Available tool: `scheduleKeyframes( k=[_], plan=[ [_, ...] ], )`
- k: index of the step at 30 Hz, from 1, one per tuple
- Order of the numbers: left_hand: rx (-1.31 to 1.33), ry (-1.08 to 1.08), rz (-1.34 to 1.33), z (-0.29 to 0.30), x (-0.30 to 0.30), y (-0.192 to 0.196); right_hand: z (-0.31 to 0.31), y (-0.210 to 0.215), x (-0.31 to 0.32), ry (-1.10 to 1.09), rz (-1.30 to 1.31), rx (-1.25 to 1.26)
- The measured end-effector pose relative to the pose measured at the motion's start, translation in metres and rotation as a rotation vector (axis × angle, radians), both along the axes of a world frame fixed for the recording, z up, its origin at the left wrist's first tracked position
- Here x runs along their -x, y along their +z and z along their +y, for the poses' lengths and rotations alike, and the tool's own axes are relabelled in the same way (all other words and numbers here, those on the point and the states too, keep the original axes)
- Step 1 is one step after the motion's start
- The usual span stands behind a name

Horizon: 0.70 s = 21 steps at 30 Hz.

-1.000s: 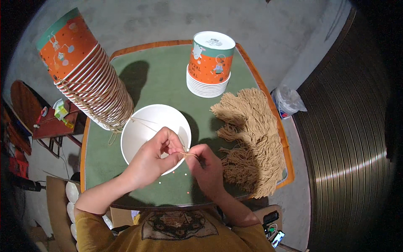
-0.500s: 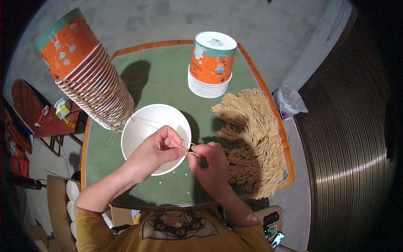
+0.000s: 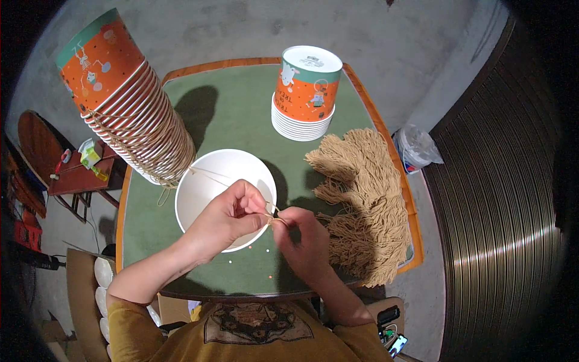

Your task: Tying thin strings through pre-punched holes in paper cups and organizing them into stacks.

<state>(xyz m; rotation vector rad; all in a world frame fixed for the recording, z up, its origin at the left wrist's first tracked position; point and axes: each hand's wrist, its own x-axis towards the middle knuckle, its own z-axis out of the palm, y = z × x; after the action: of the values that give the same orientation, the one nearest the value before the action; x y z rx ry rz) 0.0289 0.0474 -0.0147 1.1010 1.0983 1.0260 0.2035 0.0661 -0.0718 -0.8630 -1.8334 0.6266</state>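
A white paper bucket (image 3: 196, 196) stands upright on the green table with its mouth toward me. A thin tan cord (image 3: 211, 176) runs from the left side of its rim across to my fingers. My left hand (image 3: 226, 214), over the bucket's near right part, pinches the cord between thumb and fingers. Just beyond the right rim, my right hand (image 3: 303, 241) pinches the same cord, its fingertips almost touching the left ones. A small loop or knot shows between them, too small to make out fully. Right of my right hand lies a thick bundle of tan cords (image 3: 371, 205).
A tall leaning stack of orange and green paper buckets (image 3: 111, 72), draped with cords, rises at the left. Another upside-down stack (image 3: 307, 93) stands at the back. Small dots lie on the green tabletop (image 3: 241, 114). A lidded pail (image 3: 416, 148) sits beyond the table's right edge.
Both hands keep their pinch on the cord and have hardly moved. The whole view has shifted very slightly.
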Motion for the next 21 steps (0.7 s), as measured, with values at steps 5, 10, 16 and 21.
scheduleKeyframes(
  k=[5, 10, 16, 21],
  plan=[
    [0.005, 0.009, -0.017, 0.000, 0.001, -0.001, 0.002, -0.002, -0.001, 0.029, -0.011, 0.007],
    [0.051, 0.009, -0.056, 0.002, 0.004, -0.003, 0.005, 0.001, -0.002, 0.037, 0.001, -0.095],
    [0.106, 0.005, -0.135, 0.003, 0.004, -0.001, 0.010, 0.000, -0.001, 0.042, -0.044, -0.239],
    [0.079, 0.012, -0.121, 0.003, 0.004, -0.003, 0.010, 0.003, 0.001, 0.038, -0.050, -0.240]
  ],
)
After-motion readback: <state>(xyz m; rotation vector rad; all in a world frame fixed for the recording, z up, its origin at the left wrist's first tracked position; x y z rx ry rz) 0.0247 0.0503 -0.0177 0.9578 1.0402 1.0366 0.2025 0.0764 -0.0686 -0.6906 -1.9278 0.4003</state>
